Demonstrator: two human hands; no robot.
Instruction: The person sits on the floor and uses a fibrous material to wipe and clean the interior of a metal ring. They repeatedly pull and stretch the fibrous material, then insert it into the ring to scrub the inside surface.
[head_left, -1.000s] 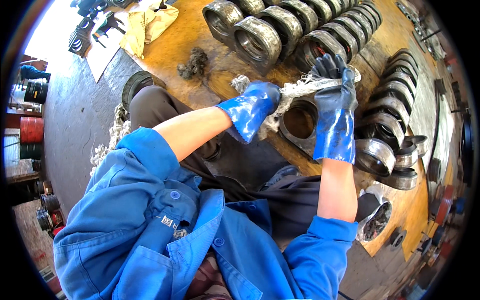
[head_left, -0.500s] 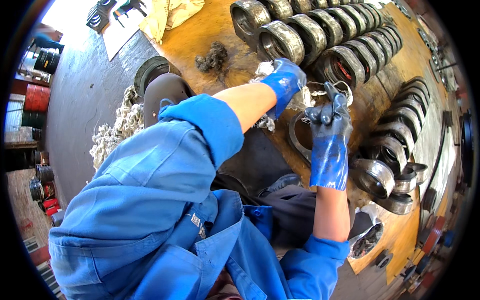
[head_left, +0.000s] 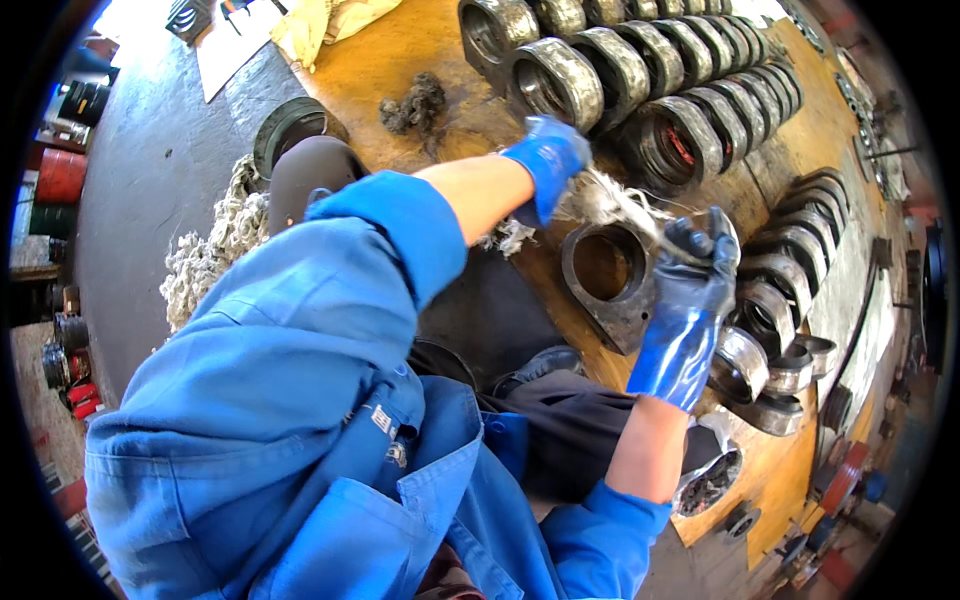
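A tuft of white cotton waste (head_left: 622, 205) is stretched between my two blue-gloved hands. My left hand (head_left: 552, 165) is closed round one end of it, and loose threads hang below the glove. To the right and nearer me, my right hand (head_left: 698, 275) pinches the other end with its fingers bent. Beneath the strands, a dark metal piece with a large round hole (head_left: 625, 325) lies on the wooden surface, partly behind my right glove. Just beyond my hands stand rows of thick metal rings (head_left: 668, 142).
More rings (head_left: 765, 310) line the right side. A heap of white cotton waste (head_left: 215, 245) lies by my left knee, near a dark ring (head_left: 262, 140). A dirty grey wad (head_left: 415, 105) sits on the wooden board (head_left: 360, 75). A bag of dark scraps (head_left: 712, 482) is at lower right.
My right hand has moved right and slightly nearer me, drawing the cotton waste out longer. My left hand has shifted slightly left. The holed metal piece now shows more fully.
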